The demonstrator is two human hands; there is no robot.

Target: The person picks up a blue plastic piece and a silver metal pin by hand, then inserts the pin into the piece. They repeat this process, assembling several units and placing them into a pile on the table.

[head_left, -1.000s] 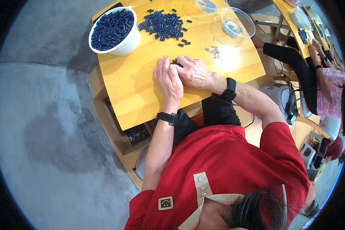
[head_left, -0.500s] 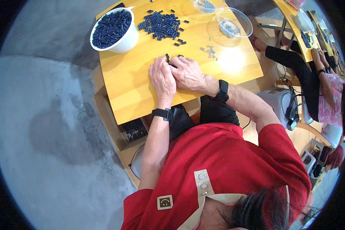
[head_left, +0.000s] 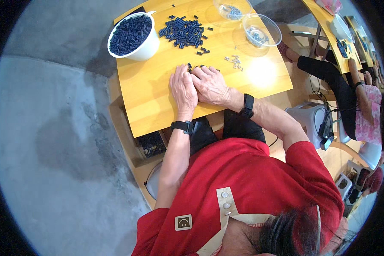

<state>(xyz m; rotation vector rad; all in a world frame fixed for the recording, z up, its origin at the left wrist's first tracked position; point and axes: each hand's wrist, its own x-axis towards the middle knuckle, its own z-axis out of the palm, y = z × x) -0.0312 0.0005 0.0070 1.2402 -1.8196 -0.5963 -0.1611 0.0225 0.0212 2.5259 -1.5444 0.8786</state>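
My left hand (head_left: 184, 92) and my right hand (head_left: 211, 87) meet over the near part of the yellow table, thumbs side by side. A small black plastic block (head_left: 189, 66) sticks out past my left fingertips, and the closed fingers appear to grip it. The right fingers curl inward against the left hand, and what they hold, if anything, is hidden beneath them. More black bits show just beyond the right knuckles. Farther away lies a loose pile of black blocks (head_left: 183, 32). A few tiny pale metal pieces (head_left: 234, 62) lie to the right of my hands.
A white tub (head_left: 146, 48) full of black blocks stands at the far left. Two clear round bowls (head_left: 266, 44) with small metal pieces sit at the far right. Beyond the yellow table (head_left: 149, 100), a person in a pink top (head_left: 369, 112) works at another table.
The table and everything on it sit slightly lower and farther right in the picture. My hands stay pressed together, with only small finger shifts.
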